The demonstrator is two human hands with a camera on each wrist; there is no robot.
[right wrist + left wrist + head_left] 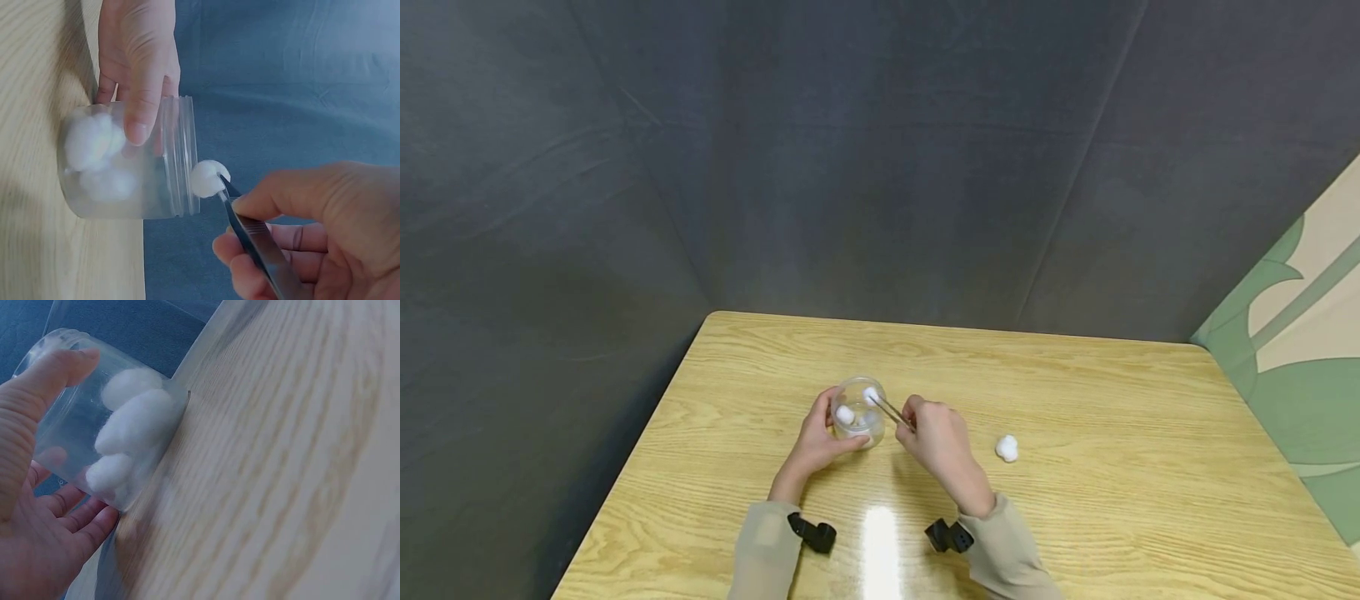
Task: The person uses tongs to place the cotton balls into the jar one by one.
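A clear plastic jar (859, 429) stands on the table with several cotton balls (134, 419) at its bottom. My left hand (815, 442) holds it round the side, thumb on the near wall and fingers behind. In my right hand (936, 429) I pinch metal tweezers (261, 250) between thumb and fingers. Their tips grip one cotton ball (209, 179) right at the jar's mouth. Another cotton cluster (1007, 448) lies on the table to the right of my right hand.
The wooden table (1112, 467) has a dark grey cloth wall (880, 167) behind it and at its left. A green and beige patterned cloth (1315, 400) hangs past the right edge. Black cameras sit on both wrists.
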